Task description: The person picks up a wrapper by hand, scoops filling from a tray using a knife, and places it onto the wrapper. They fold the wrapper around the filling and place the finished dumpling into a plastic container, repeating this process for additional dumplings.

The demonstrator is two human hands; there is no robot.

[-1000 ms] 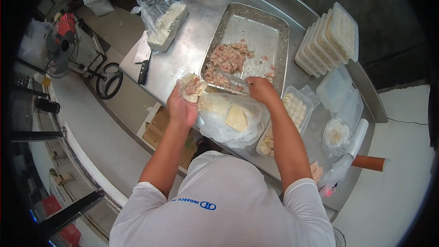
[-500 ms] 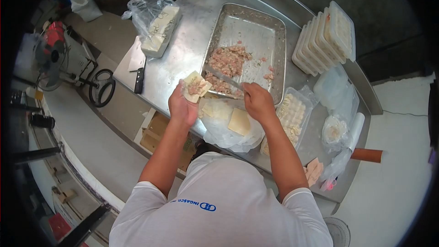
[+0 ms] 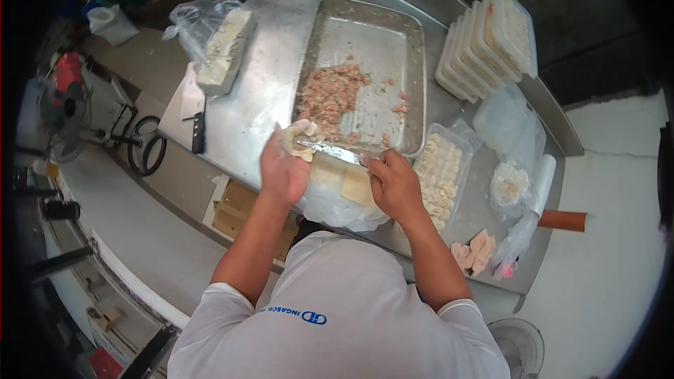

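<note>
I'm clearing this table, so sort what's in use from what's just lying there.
In use:
left hand cupping filled wrapper
right hand holding metal spatula
steel tray of minced filling
wrapper stack
tub of finished dumplings

Lying about:
knife
bagged block
stacked lidded tubs

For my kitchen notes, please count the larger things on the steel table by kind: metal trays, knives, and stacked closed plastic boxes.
Metal tray: 1
Knife: 1
Closed plastic boxes in the stack: about 6, the edges are hard to separate
Total: about 8
</note>
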